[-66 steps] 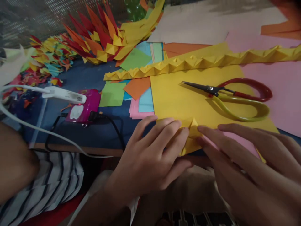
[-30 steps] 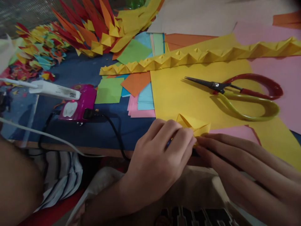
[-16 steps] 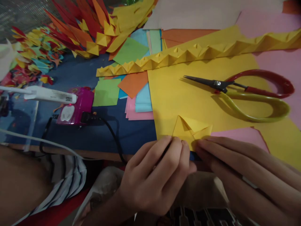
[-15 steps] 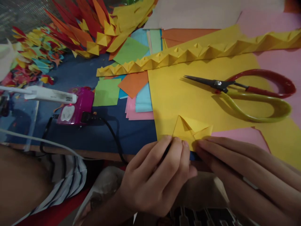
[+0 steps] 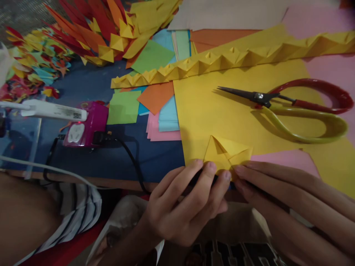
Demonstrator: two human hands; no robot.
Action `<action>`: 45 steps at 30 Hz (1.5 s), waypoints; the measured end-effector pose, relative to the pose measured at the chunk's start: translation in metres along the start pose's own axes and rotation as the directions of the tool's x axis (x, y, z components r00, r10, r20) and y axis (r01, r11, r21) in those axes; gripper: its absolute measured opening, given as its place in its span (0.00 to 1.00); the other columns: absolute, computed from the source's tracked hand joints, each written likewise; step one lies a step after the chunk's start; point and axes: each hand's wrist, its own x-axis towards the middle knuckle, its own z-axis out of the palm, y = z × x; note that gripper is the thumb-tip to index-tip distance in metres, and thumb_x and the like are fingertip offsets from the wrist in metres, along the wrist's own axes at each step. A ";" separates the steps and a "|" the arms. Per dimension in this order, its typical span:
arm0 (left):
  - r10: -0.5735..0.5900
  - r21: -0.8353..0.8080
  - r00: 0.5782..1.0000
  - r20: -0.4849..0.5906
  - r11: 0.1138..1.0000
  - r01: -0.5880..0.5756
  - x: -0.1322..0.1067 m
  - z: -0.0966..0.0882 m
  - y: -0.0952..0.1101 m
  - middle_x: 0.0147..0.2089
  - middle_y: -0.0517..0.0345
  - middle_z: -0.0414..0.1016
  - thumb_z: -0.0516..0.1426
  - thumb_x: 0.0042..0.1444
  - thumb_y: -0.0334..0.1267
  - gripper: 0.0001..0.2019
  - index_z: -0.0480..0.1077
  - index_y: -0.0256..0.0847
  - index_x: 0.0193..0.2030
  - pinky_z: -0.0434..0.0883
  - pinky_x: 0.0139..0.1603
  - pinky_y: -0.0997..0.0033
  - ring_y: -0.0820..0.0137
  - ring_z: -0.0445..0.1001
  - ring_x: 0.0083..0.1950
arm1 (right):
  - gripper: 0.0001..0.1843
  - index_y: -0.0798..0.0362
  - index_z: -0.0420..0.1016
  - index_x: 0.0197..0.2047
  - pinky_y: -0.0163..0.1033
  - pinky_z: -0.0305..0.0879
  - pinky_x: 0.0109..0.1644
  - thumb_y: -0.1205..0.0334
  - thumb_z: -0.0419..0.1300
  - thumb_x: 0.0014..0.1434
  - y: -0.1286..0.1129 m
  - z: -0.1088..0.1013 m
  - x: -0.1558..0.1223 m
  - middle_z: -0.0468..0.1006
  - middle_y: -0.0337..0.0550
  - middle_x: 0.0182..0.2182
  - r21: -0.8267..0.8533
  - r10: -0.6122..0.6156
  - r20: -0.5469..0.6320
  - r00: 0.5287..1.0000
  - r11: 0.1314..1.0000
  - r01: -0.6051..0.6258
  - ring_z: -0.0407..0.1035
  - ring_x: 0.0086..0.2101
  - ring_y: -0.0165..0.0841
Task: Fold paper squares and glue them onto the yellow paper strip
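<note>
A small folded piece of yellow paper (image 5: 220,153) lies at the table's front edge, with crossing creases and a raised pointed flap. My left hand (image 5: 191,207) is curled over its lower left side, fingertips pressing on it; the thumb is partly hidden below. From the right, my right hand (image 5: 288,195) pinches the paper's lower right part between fingers and thumb. Beneath the folded piece is a large yellow sheet (image 5: 205,107). On that sheet, beyond my right hand, rest scissors (image 5: 259,96) with one red and one yellow-green handle, blades pointing left.
A long zigzag yellow paper strip (image 5: 194,68) crosses the table behind. Left stand a magenta power adapter (image 5: 95,120) and cables. Coloured squares, like the green one (image 5: 124,107), lie mid-table. Folded red and orange pieces (image 5: 105,26) fill the back left. Someone's striped garment (image 5: 83,207) shows lower left.
My left fingers have spread a little and one fingertip has slid right along the folded paper toward my right hand. My right hand keeps its pinch. The view has shifted slightly.
</note>
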 end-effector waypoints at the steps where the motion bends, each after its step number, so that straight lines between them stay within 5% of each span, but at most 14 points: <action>1: -0.003 -0.003 1.000 0.003 1.000 0.003 0.000 0.000 0.000 0.64 0.54 0.81 0.62 0.72 0.41 0.22 0.74 0.35 0.69 0.80 0.64 0.61 0.60 0.77 0.66 | 0.22 0.56 0.76 0.64 0.52 0.63 0.77 0.74 0.55 0.71 0.000 0.000 0.001 0.68 0.45 0.72 -0.019 -0.013 0.015 1.000 1.000 0.013 0.66 0.69 0.45; 10: 0.016 0.036 1.000 0.002 0.999 -0.016 0.005 -0.002 0.000 0.58 0.56 0.86 0.61 0.71 0.38 0.21 0.75 0.30 0.66 0.82 0.61 0.64 0.64 0.80 0.63 | 0.18 0.61 0.76 0.61 0.53 0.64 0.77 0.72 0.57 0.70 0.002 0.003 0.003 0.68 0.53 0.72 -0.097 -0.077 0.022 0.997 0.992 0.079 0.66 0.69 0.48; 16: 0.037 0.052 0.999 -0.012 0.998 -0.036 0.008 -0.001 -0.003 0.57 0.59 0.86 0.60 0.71 0.38 0.19 0.76 0.30 0.64 0.82 0.61 0.67 0.65 0.82 0.61 | 0.19 0.58 0.77 0.60 0.53 0.82 0.58 0.64 0.51 0.73 0.012 0.009 -0.012 0.72 0.53 0.69 -0.062 -0.140 -0.120 0.983 0.989 0.134 0.72 0.65 0.49; 23: 0.030 0.050 0.997 -0.077 0.998 -0.026 0.008 0.003 -0.002 0.56 0.58 0.87 0.60 0.72 0.38 0.18 0.77 0.30 0.63 0.83 0.59 0.67 0.65 0.83 0.59 | 0.20 0.59 0.76 0.63 0.53 0.64 0.77 0.74 0.55 0.70 0.002 0.001 0.002 0.69 0.49 0.71 -0.060 -0.071 0.034 0.997 0.996 0.073 0.65 0.70 0.46; 28: 0.019 0.029 0.993 -0.120 0.999 -0.016 0.007 0.007 0.000 0.54 0.53 0.88 0.60 0.71 0.37 0.18 0.78 0.28 0.61 0.83 0.56 0.65 0.63 0.84 0.58 | 0.17 0.58 0.80 0.57 0.53 0.67 0.75 0.74 0.55 0.69 0.002 0.004 0.003 0.71 0.49 0.70 -0.043 -0.058 -0.014 0.998 0.997 0.057 0.68 0.68 0.47; 35: -0.191 -0.220 0.980 -0.065 0.960 0.172 0.018 0.001 0.004 0.51 0.55 0.87 0.64 0.67 0.33 0.13 0.81 0.34 0.56 0.82 0.60 0.62 0.63 0.83 0.55 | 0.21 0.54 0.79 0.61 0.46 0.66 0.75 0.73 0.58 0.68 0.001 -0.009 0.014 0.78 0.41 0.63 0.011 0.039 -0.053 0.998 0.999 -0.039 0.73 0.62 0.38; 40: -0.353 -0.319 0.934 -0.056 0.893 0.319 0.037 -0.002 0.009 0.42 0.60 0.82 0.61 0.70 0.32 0.03 0.77 0.41 0.43 0.79 0.50 0.70 0.70 0.79 0.44 | 0.21 0.57 0.78 0.61 0.47 0.72 0.66 0.75 0.62 0.66 0.000 -0.013 0.038 0.79 0.46 0.61 -0.097 0.102 -0.191 0.976 0.988 -0.122 0.75 0.57 0.40; 45: -0.403 -0.227 0.909 -0.107 0.900 0.372 0.045 0.000 0.008 0.52 0.51 0.81 0.61 0.71 0.32 0.10 0.74 0.39 0.57 0.77 0.60 0.60 0.63 0.77 0.55 | 0.19 0.56 0.75 0.62 0.52 0.75 0.60 0.71 0.62 0.68 0.005 -0.001 0.050 0.79 0.48 0.61 -0.185 0.151 -0.147 0.978 0.967 -0.177 0.74 0.56 0.43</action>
